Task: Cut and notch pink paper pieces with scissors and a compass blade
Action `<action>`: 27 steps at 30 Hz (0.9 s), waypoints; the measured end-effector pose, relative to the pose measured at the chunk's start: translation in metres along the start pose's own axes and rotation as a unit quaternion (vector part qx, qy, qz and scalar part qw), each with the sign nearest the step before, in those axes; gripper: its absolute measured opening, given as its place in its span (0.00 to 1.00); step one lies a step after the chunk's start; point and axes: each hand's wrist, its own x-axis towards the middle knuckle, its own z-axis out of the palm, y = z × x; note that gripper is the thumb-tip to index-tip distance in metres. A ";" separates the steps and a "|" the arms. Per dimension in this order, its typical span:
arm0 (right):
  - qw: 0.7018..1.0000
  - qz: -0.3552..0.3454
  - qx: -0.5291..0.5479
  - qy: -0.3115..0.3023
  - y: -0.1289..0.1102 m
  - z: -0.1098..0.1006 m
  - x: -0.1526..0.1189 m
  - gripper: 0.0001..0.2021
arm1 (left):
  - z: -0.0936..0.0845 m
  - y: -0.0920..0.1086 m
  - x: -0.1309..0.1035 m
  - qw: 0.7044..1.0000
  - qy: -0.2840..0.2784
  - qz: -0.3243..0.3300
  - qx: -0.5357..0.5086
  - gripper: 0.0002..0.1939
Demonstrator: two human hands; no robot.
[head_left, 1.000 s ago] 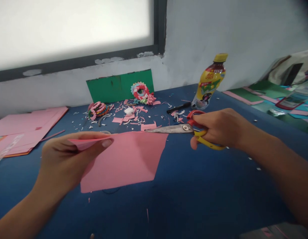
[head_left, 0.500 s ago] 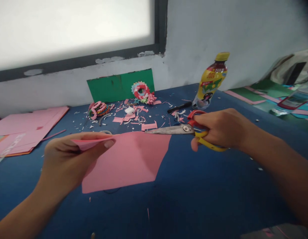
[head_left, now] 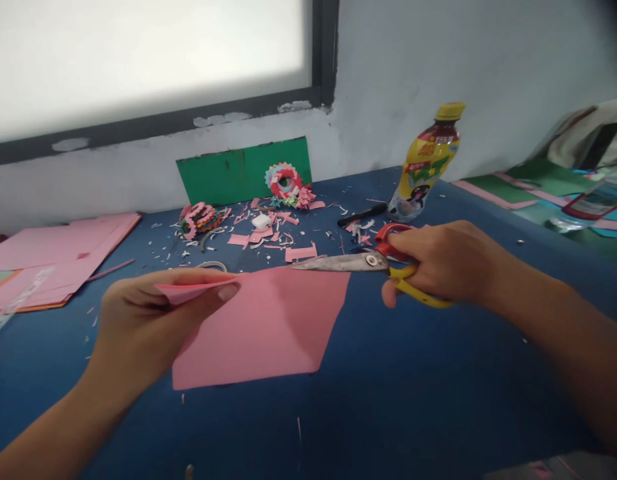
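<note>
A pink sheet of paper [head_left: 268, 327] is pinched at its upper left edge by my left hand [head_left: 163, 313], thumb in front and fingers behind. The sheet hangs tilted over the blue table, and its gripped edge curls over. My right hand [head_left: 443, 263] is closed round the red and yellow handles of a pair of scissors [head_left: 338, 262]. Their metal blades point left along the sheet's top edge, close together, with the tip near the middle of that edge. Whether paper lies between the blades I cannot tell.
Pink and white scraps [head_left: 261, 237] litter the blue table [head_left: 388, 400] beyond the sheet. Behind stand paper rings [head_left: 283, 181], a green board [head_left: 238, 170], a black pen [head_left: 362, 215] and a yellow-labelled bottle [head_left: 426, 163]. Stacked pink paper [head_left: 88, 247] lies left.
My left hand and the pink sheet have shifted slightly right. The scissors stay at the top edge, their tip now nearer the left hand along the paper.
</note>
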 end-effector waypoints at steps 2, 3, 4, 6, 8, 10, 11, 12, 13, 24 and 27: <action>1.000 -0.004 -0.002 0.004 0.000 0.000 0.000 0.23 | 0.001 0.000 -0.001 1.000 -0.003 -0.007 -0.006 0.04; 1.000 -0.007 -0.004 0.004 0.000 0.000 0.000 0.23 | 0.001 0.000 -0.001 1.000 -0.002 -0.010 -0.007 0.04; 1.000 -0.007 -0.005 0.003 0.000 0.000 0.000 0.23 | 0.002 0.000 -0.002 1.000 -0.001 -0.011 -0.008 0.04; 1.000 -0.007 -0.004 0.000 0.000 0.000 0.000 0.23 | 0.002 0.000 -0.002 1.000 0.002 -0.012 -0.006 0.04; 1.000 -0.005 0.002 -0.005 -0.001 0.000 0.000 0.23 | 0.002 0.000 -0.002 1.000 0.003 -0.012 -0.006 0.04; 1.000 -0.004 0.006 -0.005 -0.001 0.000 0.000 0.23 | 0.001 -0.002 -0.001 1.000 -0.003 -0.008 -0.008 0.04; 1.000 -0.004 0.004 -0.003 -0.001 0.000 -0.001 0.23 | 0.000 -0.002 0.000 1.000 -0.012 -0.004 -0.007 0.04; 1.000 -0.004 0.001 0.001 -0.002 0.000 -0.001 0.24 | 0.000 -0.003 0.001 1.000 -0.024 0.002 -0.005 0.04; 1.000 -0.005 -0.004 0.006 -0.002 0.000 -0.001 0.24 | -0.001 -0.004 0.002 0.999 -0.039 0.009 -0.002 0.04; 1.000 -0.008 -0.005 0.007 -0.001 0.001 -0.001 0.26 | 0.005 0.002 -0.003 0.999 -0.026 -0.029 -0.028 0.04; 1.000 -0.007 0.000 0.013 -0.002 0.000 -0.001 0.26 | 0.005 0.001 -0.002 0.999 -0.037 -0.030 -0.018 0.03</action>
